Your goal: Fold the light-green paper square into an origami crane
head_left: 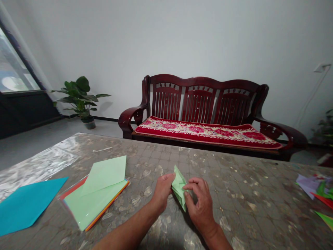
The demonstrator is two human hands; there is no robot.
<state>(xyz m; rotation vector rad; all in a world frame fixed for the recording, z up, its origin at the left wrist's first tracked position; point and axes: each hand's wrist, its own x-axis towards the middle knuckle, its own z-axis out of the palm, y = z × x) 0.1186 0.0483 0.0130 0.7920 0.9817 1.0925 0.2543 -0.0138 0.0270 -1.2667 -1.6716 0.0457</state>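
Note:
A folded piece of light green paper [179, 187] is held up between my two hands, a little above the table. My left hand [163, 190] pinches its left side, thumb and fingers pressed together. On the other side, my right hand [200, 199] has its thumb and index finger closed on the paper's right edge. Several layers and creases show in the folded paper. To the left lies a stack of coloured paper [91, 205], light green on top with red and orange edges beneath. One loose light green sheet [106, 172] rests across it.
A blue sheet [31, 205] lies at the table's left. Purple, red and green paper pieces [319, 189] sit at the right edge. The table [239, 194] has a patterned cover. Behind it stand a wooden bench [200, 100] and a potted plant [80, 97].

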